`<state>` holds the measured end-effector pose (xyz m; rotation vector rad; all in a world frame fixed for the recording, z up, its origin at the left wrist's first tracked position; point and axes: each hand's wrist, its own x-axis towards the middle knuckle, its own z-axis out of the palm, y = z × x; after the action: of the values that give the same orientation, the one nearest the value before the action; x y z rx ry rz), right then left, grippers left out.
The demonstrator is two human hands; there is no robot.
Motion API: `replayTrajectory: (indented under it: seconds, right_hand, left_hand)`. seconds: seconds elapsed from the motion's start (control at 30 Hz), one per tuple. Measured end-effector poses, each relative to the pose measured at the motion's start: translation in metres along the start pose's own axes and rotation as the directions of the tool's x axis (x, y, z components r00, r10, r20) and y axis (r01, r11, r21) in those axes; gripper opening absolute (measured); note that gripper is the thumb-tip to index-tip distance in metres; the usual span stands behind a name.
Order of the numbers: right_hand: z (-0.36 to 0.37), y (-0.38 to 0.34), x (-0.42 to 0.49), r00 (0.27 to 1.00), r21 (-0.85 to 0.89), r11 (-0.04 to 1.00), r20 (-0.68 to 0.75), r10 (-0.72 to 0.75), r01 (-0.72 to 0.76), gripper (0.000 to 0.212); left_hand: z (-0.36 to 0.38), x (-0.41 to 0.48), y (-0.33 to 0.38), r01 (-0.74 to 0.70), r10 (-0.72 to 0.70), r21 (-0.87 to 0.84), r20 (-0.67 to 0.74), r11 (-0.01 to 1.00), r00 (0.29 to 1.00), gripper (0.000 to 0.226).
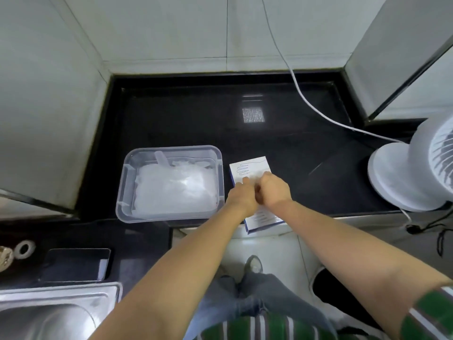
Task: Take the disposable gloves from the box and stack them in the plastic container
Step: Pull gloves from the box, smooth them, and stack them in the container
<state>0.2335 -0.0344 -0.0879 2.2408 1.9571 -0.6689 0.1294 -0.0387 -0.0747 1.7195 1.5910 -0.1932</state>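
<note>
The white glove box [252,169], printed with blue hand outlines, lies flat at the counter's front edge. Both of my hands are over its middle. My left hand [241,197] rests on the box with its fingers laid forward. My right hand [274,188] is curled, fingertips down at the box's opening, pinching a glove that the hand mostly hides. Left of the box stands the clear plastic container [127,173]. It holds a flat pile of translucent gloves [171,188].
A white fan [416,168] stands at the right, its cable [306,99] trailing across the black counter [196,119]. A dark phone [76,263] and a steel sink [49,312] are at the lower left. Tiled walls close the back and sides.
</note>
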Motion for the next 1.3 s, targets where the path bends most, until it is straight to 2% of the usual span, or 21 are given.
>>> replayTrajectory:
  seconds: [0.07, 0.17, 0.3, 0.47, 0.53, 0.67, 0.77, 0.87, 0.97, 1.1, 1.17, 1.23, 1.3]
  right_hand:
    - [0.006, 0.005, 0.003, 1.0, 0.05, 0.998, -0.02, -0.023, 0.024, 0.01]
    - [0.006, 0.016, 0.008, 0.997, 0.227, 0.97, -0.005, -0.083, 0.082, 0.017]
    - [-0.007, 0.032, 0.006, 0.981, 0.514, 0.836, -0.068, -0.181, 0.19, 0.015]
    - [-0.023, 0.033, 0.007, 0.975, 0.706, 0.673, -0.18, -0.128, 0.219, 0.009]
    - [-0.026, 0.03, 0.008, 0.97, 0.725, 0.646, -0.212, -0.12, 0.239, 0.01]
    - [-0.034, 0.024, 0.015, 0.974, 0.756, 0.618, -0.209, -0.085, 0.216, 0.008]
    - [-0.036, 0.025, 0.021, 0.993, 0.746, 0.656, -0.075, -0.086, 0.113, 0.01]
    - [-0.03, 0.023, 0.018, 0.998, 0.731, 0.682, 0.059, -0.019, -0.031, 0.009]
    - [-0.02, 0.018, 0.014, 0.98, 0.763, 0.639, 0.187, -0.072, -0.099, 0.015]
    - [-0.015, 0.018, 0.013, 0.978, 0.738, 0.657, 0.21, -0.012, -0.15, 0.003]
    - [-0.013, 0.021, 0.009, 0.971, 0.672, 0.723, 0.239, -0.006, -0.161, 0.01]
    - [-0.013, 0.023, 0.007, 0.966, 0.584, 0.803, 0.257, -0.041, -0.121, 0.007]
    - [-0.013, 0.022, 0.006, 0.97, 0.555, 0.829, 0.228, -0.082, -0.061, 0.018]
  left_hand:
    - [0.005, 0.002, -0.007, 0.032, -0.032, 0.006, -0.009, 0.999, 0.999, 0.059]
    - [0.011, 0.004, -0.009, 0.014, -0.012, 0.061, -0.034, 0.998, 0.999, 0.064]
    - [0.012, 0.008, -0.007, 0.015, -0.013, 0.042, -0.059, 0.999, 0.998, 0.058]
    - [0.009, 0.01, -0.007, 0.014, -0.013, 0.023, -0.063, 1.0, 0.998, 0.063]
    - [0.009, 0.009, -0.007, 0.011, -0.008, 0.047, -0.076, 0.999, 0.997, 0.07]
    - [0.013, 0.005, -0.013, 0.007, 0.005, 0.227, -0.053, 0.974, 0.999, 0.104]
    - [0.011, 0.002, -0.006, 0.028, -0.02, 0.14, -0.06, 0.99, 0.998, 0.091]
    - [0.002, 0.004, 0.004, 0.005, 0.005, 0.091, -0.117, 0.996, 0.993, 0.056]
    - [0.0, 0.007, 0.003, -0.018, 0.034, 0.113, -0.14, 0.993, 0.99, 0.04]
    - [0.001, 0.009, -0.004, 0.011, 0.001, 0.113, -0.106, 0.993, 0.994, 0.056]
    - [0.0, 0.008, -0.004, 0.013, -0.005, 0.14, -0.06, 0.99, 0.998, 0.064]
    - [0.0, 0.006, -0.003, 0.008, -0.003, 0.191, -0.026, 0.982, 1.0, 0.068]
    - [0.0, 0.006, -0.004, 0.003, -0.001, 0.21, -0.009, 0.978, 1.0, 0.075]
